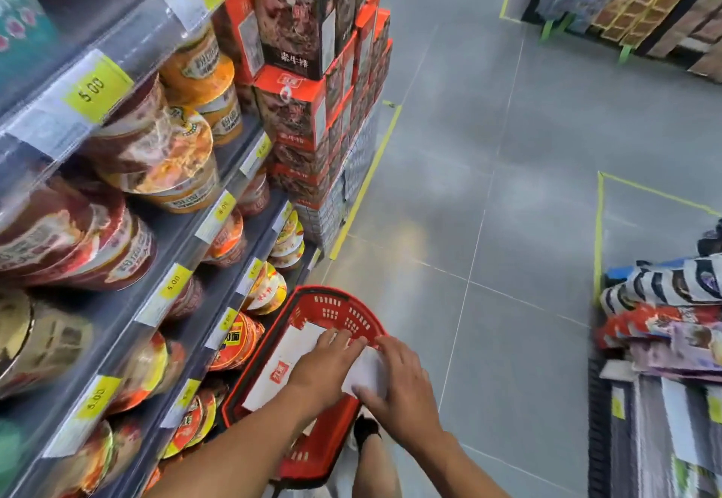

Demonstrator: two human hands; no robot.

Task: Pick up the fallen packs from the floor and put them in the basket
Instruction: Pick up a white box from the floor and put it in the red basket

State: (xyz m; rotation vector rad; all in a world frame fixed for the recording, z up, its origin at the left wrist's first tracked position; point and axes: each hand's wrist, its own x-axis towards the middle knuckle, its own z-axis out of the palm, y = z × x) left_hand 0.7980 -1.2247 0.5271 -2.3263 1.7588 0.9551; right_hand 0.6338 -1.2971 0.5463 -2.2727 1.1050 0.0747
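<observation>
shelves [164, 247] left, open floor [508, 185] right

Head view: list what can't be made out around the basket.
All in the head view:
The basket interior: covered by the large white pack and both hands.
The small white pack: mostly hidden between left hand and right hand; print unseen.
The floor beside the feet: hidden by forearms, cut off by bottom edge.

Bright, even overhead light, soft shadows.
Glare patch on floor [410, 231]; shelves [117, 185] at left smeared by motion blur — edges bowed by wide lens.
</observation>
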